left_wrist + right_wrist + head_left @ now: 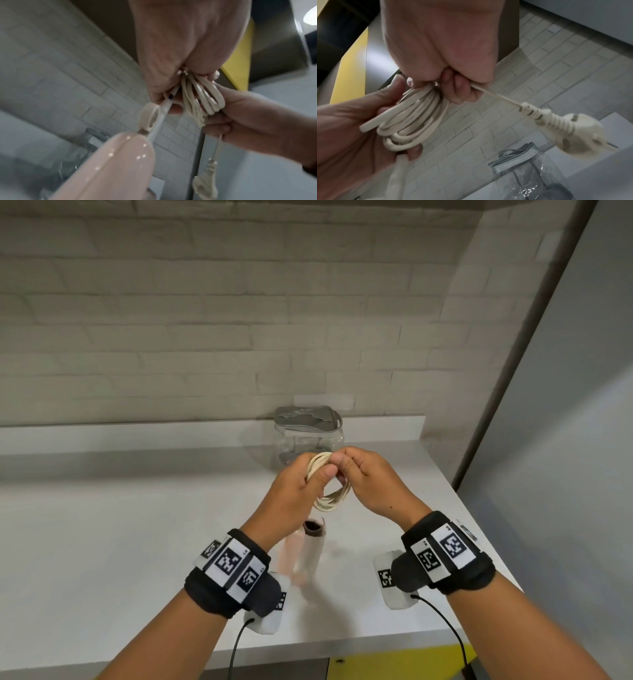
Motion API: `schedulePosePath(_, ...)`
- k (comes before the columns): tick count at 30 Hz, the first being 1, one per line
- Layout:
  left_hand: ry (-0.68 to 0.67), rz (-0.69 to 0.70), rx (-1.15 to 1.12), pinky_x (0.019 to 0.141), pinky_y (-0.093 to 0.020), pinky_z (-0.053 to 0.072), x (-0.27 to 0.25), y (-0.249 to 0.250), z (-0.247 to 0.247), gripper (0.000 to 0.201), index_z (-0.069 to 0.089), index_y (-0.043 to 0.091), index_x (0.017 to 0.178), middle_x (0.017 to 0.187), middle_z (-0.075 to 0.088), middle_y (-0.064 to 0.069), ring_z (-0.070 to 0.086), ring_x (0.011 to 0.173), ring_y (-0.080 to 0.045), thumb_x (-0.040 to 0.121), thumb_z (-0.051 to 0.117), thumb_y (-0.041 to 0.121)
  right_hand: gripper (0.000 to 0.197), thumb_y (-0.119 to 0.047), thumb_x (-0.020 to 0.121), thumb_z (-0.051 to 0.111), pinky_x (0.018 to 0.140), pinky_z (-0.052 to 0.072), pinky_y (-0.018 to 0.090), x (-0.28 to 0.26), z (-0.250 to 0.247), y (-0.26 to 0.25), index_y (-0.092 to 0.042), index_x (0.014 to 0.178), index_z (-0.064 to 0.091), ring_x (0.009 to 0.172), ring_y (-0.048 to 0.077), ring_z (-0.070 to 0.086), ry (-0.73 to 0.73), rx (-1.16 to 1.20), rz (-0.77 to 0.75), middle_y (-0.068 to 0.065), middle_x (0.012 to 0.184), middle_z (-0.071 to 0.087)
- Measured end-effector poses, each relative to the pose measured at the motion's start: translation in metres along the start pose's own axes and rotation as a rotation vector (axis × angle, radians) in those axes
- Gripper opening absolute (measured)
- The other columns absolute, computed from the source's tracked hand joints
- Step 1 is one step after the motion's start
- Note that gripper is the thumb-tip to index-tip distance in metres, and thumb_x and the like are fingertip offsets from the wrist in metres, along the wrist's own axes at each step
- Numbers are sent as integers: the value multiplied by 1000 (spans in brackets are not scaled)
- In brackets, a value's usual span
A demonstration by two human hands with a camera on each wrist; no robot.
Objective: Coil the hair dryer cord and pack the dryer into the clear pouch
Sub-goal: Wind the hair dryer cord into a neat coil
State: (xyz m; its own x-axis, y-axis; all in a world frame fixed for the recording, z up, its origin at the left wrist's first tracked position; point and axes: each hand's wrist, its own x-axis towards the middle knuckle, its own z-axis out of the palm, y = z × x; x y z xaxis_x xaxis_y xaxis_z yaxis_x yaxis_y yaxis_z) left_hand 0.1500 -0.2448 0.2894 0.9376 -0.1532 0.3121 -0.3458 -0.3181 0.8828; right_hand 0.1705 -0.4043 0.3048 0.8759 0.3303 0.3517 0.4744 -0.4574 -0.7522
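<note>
White painted brick wall (205,313) rising beyond the grip — pale grey countertop (102,542) lying beneath it, raised ledge (137,433) behind, yellow cabinet front (394,662) showing below the edge.

soft even light; wrist views blurred, edges warped.

The cord (329,492) and its plug (578,133) are cream, the dryer (109,166) a glossy pale pink. At 12 o'clock the pouch (308,436) is clear with grey trim, against a white brick-patterned wall (205,320). Both black wristbands (227,571) carry black-and-white square codes.
</note>
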Motion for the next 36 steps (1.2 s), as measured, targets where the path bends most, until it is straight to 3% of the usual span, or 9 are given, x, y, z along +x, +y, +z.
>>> schedulePosePath(5, 161, 182, 226, 69, -8, 42, 0, -2, 5, 33, 58, 20, 109, 91, 64, 13, 60, 85, 0, 95, 40, 45, 32, -33, 98, 45, 56, 38, 15, -2, -1, -9, -22, 71, 58, 54, 0, 45, 31, 101, 32, -7, 64, 55)
schedulePosePath(10, 165, 171, 159, 62, -13, 41, 5, 7, 6, 20, 58, 26, 96, 76, 60, 15, 56, 69, 5, 99, 39, 34, 26, -30, 99, 44, 51, 35, 18, -13, -11, -1, -18, 109, 64, 56, 9, 39, -58, 352, 104, -3, 77, 59)
schedulePosePath(13, 272, 112, 45, 64, -23, 45, 12, 6, -5, 21, 55, 35, 86, 72, 58, 12, 52, 64, 0, 100, 40, 30, 21, -24, 100, 40, 62, 42, 25, -32, -5, 18, -25, 108, 60, 66, 12, 45, 16, 123, 74, -6, 82, 58)
schedulePosePath(16, 200, 127, 55, 59, -21, 41, 11, 8, -3, 23, 54, 36, 83, 64, 51, 12, 46, 57, -1, 100, 40, 29, 21, -26, 100, 38, 80, 46, 34, -43, 4, 41, -21, 98, 58, 88, 17, 52, 33, -252, 79, -2, 90, 58)
schedulePosePath(19, 161, 120, 2, 55, -17, 37, 7, 11, 7, 24, 56, 34, 83, 59, 50, 13, 42, 54, -2, 101, 40, 28, 27, -31, 99, 42, 75, 47, 37, -38, 4, 45, -14, 95, 63, 85, 24, 55, 78, -452, 147, 3, 88, 56)
schedulePosePath(22, 162, 92, -74, 52, -13, 35, 6, 11, 12, 24, 58, 31, 86, 53, 51, 20, 42, 51, 1, 101, 40, 26, 28, -28, 99, 44, 67, 52, 32, -27, -5, 36, -12, 92, 66, 72, 22, 65, 258, -167, 220, 5, 76, 65)
schedulePosePath(25, 148, 64, -121, 51, -15, 37, 5, 12, 14, 23, 60, 28, 89, 60, 49, 13, 42, 51, 1, 101, 41, 25, 28, -21, 100, 44, 67, 57, 32, -17, -10, 21, -11, 88, 66, 66, 19, 67, 325, 214, 262, 8, 73, 67)
schedulePosePath(30, 177, 113, 11, 67, -14, 45, 4, 7, 13, 19, 60, 29, 95, 82, 64, 8, 59, 74, 0, 100, 42, 29, 32, -20, 102, 37, 55, 50, 25, -16, -1, 6, -8, 85, 60, 54, 14, 53, 398, 601, 326, 5, 65, 58)
schedulePosePath(36, 181, 180, 184, 81, -23, 45, 6, -3, 8, 23, 65, 23, 105, 92, 52, 7, 55, 88, -10, 99, 44, 30, 30, -23, 102, 37, 54, 42, 20, -12, 2, 10, -10, 82, 56, 52, 9, 42, 373, 909, 485, 2, 63, 47)
